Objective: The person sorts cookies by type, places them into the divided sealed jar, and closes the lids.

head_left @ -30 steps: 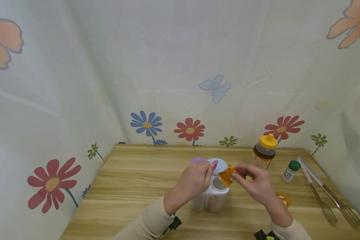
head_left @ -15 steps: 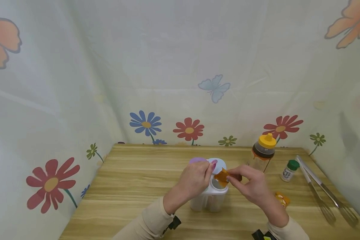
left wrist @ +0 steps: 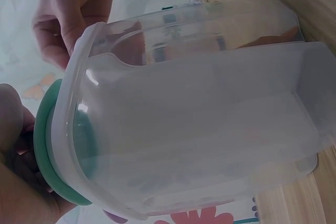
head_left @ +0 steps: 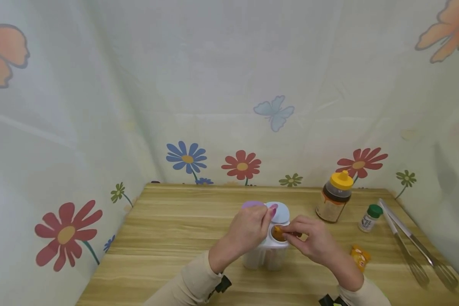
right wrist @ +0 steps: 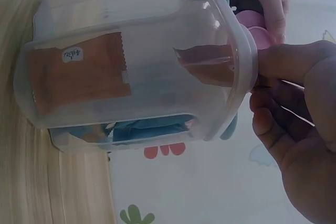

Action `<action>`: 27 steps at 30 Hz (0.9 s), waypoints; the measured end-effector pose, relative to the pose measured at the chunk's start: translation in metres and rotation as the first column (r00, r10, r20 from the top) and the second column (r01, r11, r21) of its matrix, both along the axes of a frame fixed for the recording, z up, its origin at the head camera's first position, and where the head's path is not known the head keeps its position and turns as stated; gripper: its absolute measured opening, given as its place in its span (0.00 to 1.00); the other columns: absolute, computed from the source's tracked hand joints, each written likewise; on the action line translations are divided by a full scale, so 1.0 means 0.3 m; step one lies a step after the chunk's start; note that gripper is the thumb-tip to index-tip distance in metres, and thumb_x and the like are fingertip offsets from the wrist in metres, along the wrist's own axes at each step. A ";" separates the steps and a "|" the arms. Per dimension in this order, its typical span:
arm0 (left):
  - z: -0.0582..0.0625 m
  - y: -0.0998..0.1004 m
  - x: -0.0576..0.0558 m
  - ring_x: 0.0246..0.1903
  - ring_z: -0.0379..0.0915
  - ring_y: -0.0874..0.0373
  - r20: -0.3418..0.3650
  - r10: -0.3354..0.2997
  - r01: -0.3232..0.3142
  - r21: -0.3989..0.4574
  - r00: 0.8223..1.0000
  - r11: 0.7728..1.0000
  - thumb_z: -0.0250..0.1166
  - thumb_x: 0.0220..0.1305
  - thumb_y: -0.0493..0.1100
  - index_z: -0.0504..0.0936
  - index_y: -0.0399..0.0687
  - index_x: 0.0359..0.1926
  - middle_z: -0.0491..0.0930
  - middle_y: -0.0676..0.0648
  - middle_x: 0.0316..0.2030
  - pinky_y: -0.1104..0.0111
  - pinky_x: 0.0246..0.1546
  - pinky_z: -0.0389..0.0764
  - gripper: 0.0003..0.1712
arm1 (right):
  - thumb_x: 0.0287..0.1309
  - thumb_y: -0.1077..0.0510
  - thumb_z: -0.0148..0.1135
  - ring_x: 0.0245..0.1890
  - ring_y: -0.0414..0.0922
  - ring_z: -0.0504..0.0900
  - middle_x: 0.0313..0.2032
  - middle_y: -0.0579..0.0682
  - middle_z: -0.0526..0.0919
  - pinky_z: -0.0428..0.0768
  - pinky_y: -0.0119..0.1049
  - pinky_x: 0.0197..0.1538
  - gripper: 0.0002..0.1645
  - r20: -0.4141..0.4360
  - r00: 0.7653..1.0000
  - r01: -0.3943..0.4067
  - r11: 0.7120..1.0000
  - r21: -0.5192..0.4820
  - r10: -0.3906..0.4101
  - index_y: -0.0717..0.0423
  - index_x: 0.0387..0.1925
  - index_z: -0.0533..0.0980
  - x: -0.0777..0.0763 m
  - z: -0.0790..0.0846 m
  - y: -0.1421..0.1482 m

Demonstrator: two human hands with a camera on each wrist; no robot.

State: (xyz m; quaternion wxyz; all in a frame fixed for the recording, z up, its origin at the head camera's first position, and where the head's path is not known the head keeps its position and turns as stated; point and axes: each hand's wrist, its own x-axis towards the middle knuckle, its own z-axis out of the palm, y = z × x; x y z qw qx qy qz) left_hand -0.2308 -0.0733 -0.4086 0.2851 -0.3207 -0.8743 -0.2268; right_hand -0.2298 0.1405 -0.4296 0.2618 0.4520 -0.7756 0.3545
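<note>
1. White-rimmed, translucent plastic container (head_left: 274, 257), divided into compartments, stands on the wood-grain table (head_left: 183, 221), and I see both hands at its top. The left hand (head_left: 246, 227) is curled over the near left part, hiding much of the lids there; beyond it show a purple plastic lid (head_left: 252, 204) and a light blue plastic lid (head_left: 280, 213). The right hand (head_left: 315, 240) pinches a small orange-brown packet (head_left: 277, 232) in the round mouth of the near right compartment. Off to the right lie a second orange packet (head_left: 360, 257) and long metal tongs (head_left: 410, 235); a brown bottle with a yellow cap (head_left: 332, 202) and a small shaker with a green lid (head_left: 370, 217) stand behind. Flower-printed white cloth (head_left: 214, 85) walls the table in.

2. From the left wrist, the container's clear side fills most of the view, blocking what lies behind. A round green plastic lid (left wrist: 47, 150) sits at its top, with the left hand's bent fingers beside it.

3. From the right wrist, the pinched packet is partly inside, below the rim. Under it, a brown packet (right wrist: 79, 72) rests low in the container; blue wrappers (right wrist: 149, 129) show alongside. The left hand holds a round pink plastic lid (right wrist: 261, 36).
</note>
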 end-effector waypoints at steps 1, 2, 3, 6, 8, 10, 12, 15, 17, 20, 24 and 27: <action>0.000 0.000 0.000 0.15 0.52 0.67 0.001 0.000 0.000 -0.001 1.000 1.000 0.57 0.71 0.45 0.66 0.50 0.17 0.58 0.57 0.14 0.81 0.16 0.51 0.22 | 0.41 0.71 0.75 0.27 0.34 0.80 0.30 0.42 0.83 0.78 0.22 0.31 0.17 0.000 1.000 -0.004 1.000 0.000 0.004 0.51 0.34 0.85 0.000 0.001 0.000; 0.000 0.000 0.000 0.15 0.52 0.67 -0.001 -0.001 0.001 -0.001 1.000 1.000 0.56 0.71 0.45 0.66 0.50 0.17 0.58 0.57 0.14 0.81 0.16 0.51 0.22 | 0.41 0.71 0.75 0.27 0.34 0.80 0.30 0.42 0.83 0.78 0.22 0.31 0.17 0.004 1.000 -0.006 1.000 0.000 0.006 0.51 0.34 0.85 0.001 0.001 0.000; 0.000 0.000 -0.001 0.15 0.52 0.67 -0.002 -0.004 0.004 0.000 1.000 1.000 0.56 0.72 0.45 0.66 0.50 0.17 0.58 0.57 0.14 0.81 0.16 0.51 0.23 | 0.41 0.71 0.75 0.27 0.34 0.80 0.30 0.42 0.83 0.78 0.23 0.31 0.17 0.006 1.000 -0.012 1.000 -0.001 0.012 0.51 0.34 0.85 0.001 0.001 0.000; 0.000 0.001 -0.001 0.15 0.52 0.67 -0.002 -0.007 0.007 0.003 1.000 1.000 0.56 0.71 0.45 0.65 0.51 0.17 0.58 0.57 0.14 0.81 0.16 0.51 0.23 | 0.42 0.71 0.74 0.28 0.34 0.79 0.31 0.41 0.83 0.77 0.22 0.31 0.16 0.011 1.000 -0.008 1.000 0.018 0.008 0.52 0.35 0.85 0.001 0.001 0.002; 0.000 0.001 0.001 0.14 0.52 0.67 0.004 -0.007 0.007 0.007 1.000 1.000 0.56 0.71 0.45 0.65 0.51 0.17 0.58 0.57 0.14 0.81 0.16 0.51 0.23 | 0.44 0.70 0.72 0.29 0.33 0.78 0.31 0.40 0.82 0.75 0.21 0.32 0.15 -0.003 1.000 0.000 0.999 0.051 0.001 0.51 0.34 0.85 0.000 0.000 0.003; 0.000 0.002 0.002 0.14 0.52 0.67 0.011 -0.005 0.005 0.010 1.000 1.000 0.56 0.71 0.46 0.65 0.51 0.16 0.58 0.57 0.14 0.81 0.16 0.51 0.23 | 0.45 0.69 0.69 0.31 0.33 0.75 0.32 0.39 0.81 0.73 0.21 0.34 0.14 -0.022 1.000 0.004 0.995 0.096 -0.002 0.50 0.34 0.85 0.000 0.002 0.004; 0.001 0.002 0.005 0.14 0.52 0.67 0.021 0.000 0.000 0.013 1.000 1.000 0.56 0.71 0.46 0.65 0.51 0.17 0.58 0.57 0.13 0.81 0.15 0.51 0.23 | 0.48 0.67 0.66 0.33 0.33 0.73 0.32 0.38 0.81 0.71 0.21 0.36 0.12 -0.031 0.999 0.011 0.990 0.141 -0.006 0.48 0.32 0.84 0.001 0.004 0.004; 0.001 0.002 0.006 0.14 0.52 0.67 0.037 0.004 -0.004 0.012 0.999 1.000 0.56 0.71 0.46 0.66 0.50 0.17 0.58 0.57 0.13 0.81 0.16 0.51 0.23 | 0.50 0.65 0.64 0.35 0.34 0.72 0.33 0.38 0.82 0.71 0.24 0.36 0.10 -0.012 1.000 0.015 0.982 0.186 -0.013 0.46 0.30 0.82 0.003 0.010 0.002; 0.001 0.001 0.007 0.14 0.52 0.67 0.045 0.005 -0.005 0.012 0.999 1.000 0.56 0.72 0.46 0.66 0.51 0.17 0.58 0.57 0.14 0.81 0.16 0.52 0.23 | 0.50 0.65 0.64 0.35 0.34 0.72 0.33 0.38 0.82 0.72 0.25 0.36 0.10 -0.002 1.000 0.017 0.982 0.190 -0.016 0.45 0.30 0.81 0.003 0.011 0.002; 0.000 0.000 0.005 0.14 0.52 0.67 0.031 0.006 -0.006 0.016 0.999 1.000 0.56 0.71 0.46 0.66 0.50 0.17 0.58 0.57 0.14 0.81 0.16 0.51 0.22 | 0.49 0.66 0.64 0.36 0.34 0.72 0.33 0.36 0.82 0.73 0.25 0.37 0.12 0.021 1.000 0.008 0.983 0.185 -0.012 0.44 0.31 0.82 -0.001 0.006 0.005; -0.001 0.000 0.000 0.15 0.52 0.67 0.003 0.005 -0.005 0.019 1.000 1.000 0.57 0.70 0.45 0.66 0.50 0.17 0.58 0.56 0.14 0.81 0.16 0.52 0.22 | 0.51 0.69 0.65 0.38 0.34 0.74 0.36 0.35 0.83 0.73 0.25 0.40 0.16 0.065 0.997 -0.046 0.990 0.132 0.038 0.44 0.35 0.83 -0.008 -0.005 0.019; -0.001 -0.001 -0.001 0.15 0.53 0.67 0.001 0.005 -0.005 0.006 1.000 1.000 0.56 0.71 0.45 0.67 0.50 0.18 0.58 0.57 0.14 0.81 0.16 0.52 0.22 | 0.49 0.72 0.66 0.38 0.35 0.77 0.37 0.39 0.84 0.73 0.25 0.42 0.18 0.073 0.993 -0.097 0.993 0.069 0.092 0.46 0.37 0.83 -0.010 -0.012 0.031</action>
